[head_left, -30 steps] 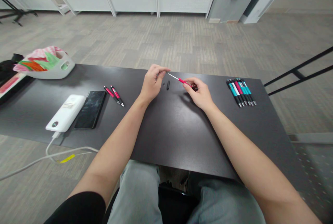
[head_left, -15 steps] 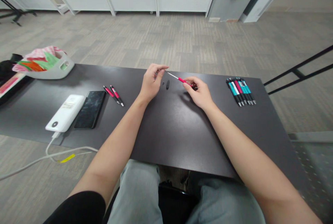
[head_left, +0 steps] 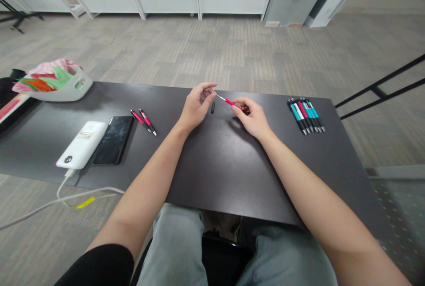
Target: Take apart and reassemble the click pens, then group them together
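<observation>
My right hand (head_left: 251, 115) is closed around a red pen barrel (head_left: 229, 101) whose thin white refill points left and up. My left hand (head_left: 195, 104) pinches thumb and forefinger at the tip of that refill (head_left: 218, 96), holding something too small to make out. A small black pen part (head_left: 212, 107) lies on the dark table (head_left: 215, 162) between the two hands. Both forearms rest over the table's near half.
Two red pens (head_left: 143, 121) lie left of my hands. Several teal and pink pens (head_left: 305, 115) sit in a row at the right. A black phone (head_left: 114, 139) and a white power bank (head_left: 81, 144) with a cable lie at the left; a grey basket (head_left: 56, 83) stands far left.
My left hand has moved slightly right, its pinch now meeting the refill tip. My right hand has barely shifted.
</observation>
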`<state>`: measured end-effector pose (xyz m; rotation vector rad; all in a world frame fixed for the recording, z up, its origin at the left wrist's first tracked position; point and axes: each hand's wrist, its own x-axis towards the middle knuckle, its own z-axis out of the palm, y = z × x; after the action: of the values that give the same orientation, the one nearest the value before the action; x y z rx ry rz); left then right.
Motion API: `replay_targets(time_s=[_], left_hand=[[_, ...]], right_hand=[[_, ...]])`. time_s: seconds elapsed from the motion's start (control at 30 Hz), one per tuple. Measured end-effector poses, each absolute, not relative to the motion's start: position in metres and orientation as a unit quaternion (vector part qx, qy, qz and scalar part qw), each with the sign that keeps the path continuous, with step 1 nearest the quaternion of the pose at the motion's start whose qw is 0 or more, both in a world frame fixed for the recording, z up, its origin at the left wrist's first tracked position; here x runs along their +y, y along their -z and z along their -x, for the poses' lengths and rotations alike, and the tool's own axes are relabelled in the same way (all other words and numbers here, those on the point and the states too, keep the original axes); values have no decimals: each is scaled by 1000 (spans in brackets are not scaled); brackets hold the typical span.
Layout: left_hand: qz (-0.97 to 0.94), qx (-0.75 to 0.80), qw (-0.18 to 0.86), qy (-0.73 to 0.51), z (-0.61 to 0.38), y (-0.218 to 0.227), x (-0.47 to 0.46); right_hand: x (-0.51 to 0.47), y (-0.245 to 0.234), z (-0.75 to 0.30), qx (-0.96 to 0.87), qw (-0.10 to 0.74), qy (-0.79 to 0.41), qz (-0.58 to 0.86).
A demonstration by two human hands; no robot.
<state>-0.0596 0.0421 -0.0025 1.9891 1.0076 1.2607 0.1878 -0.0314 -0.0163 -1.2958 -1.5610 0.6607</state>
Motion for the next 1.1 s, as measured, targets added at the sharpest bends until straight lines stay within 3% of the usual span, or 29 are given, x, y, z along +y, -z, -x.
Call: replay_targets(time_s=[0.27, 0.5, 0.83, 1.1], left_hand=[[-773, 340, 321, -429, 53, 6, 33], [-761, 504, 160, -376, 65, 19, 41], [-795, 500, 148, -310, 62, 21, 33], [-755, 462, 193, -423, 59, 9, 38]], right_hand=[[-32, 16, -186, -641, 487, -294, 515], [-31, 20, -185, -624, 492, -309, 523], [-31, 20, -186, -629, 498, -305, 513], [-30, 20, -186, -616, 505, -288, 531]])
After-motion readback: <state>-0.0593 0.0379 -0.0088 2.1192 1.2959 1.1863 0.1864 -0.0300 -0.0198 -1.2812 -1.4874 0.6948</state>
